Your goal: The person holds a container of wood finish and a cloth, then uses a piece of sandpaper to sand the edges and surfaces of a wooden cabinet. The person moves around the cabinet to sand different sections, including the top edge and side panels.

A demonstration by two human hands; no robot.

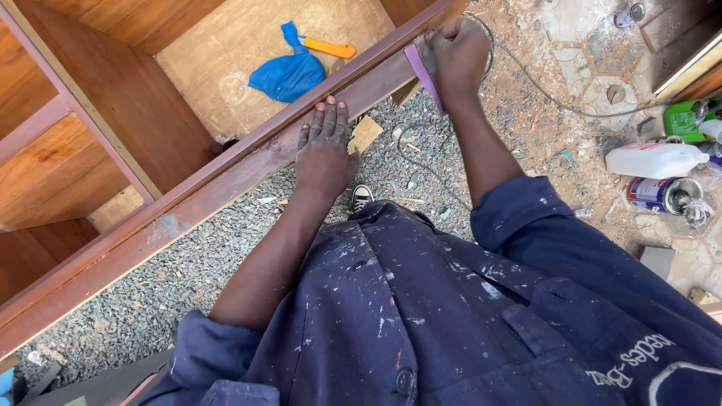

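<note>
My left hand (324, 147) lies flat, fingers spread, on the side rail of a brown wooden cabinet (226, 177) lying on the ground. My right hand (456, 54) is closed around a purple strip of sanding paper (421, 74), pressed against the same rail farther along. I wear a dark blue paint-flecked coat (451, 316). One shoe tip (362, 197) shows on the gravel below.
Inside the cabinet lie a blue cloth (288, 74) and an orange-handled knife (329, 48). A wood offcut (365, 133) sits on the gravel. At right stand a white bottle (653, 159), a tin can (665, 195) and a green container (684, 117). A cable (541, 86) crosses the sawdust.
</note>
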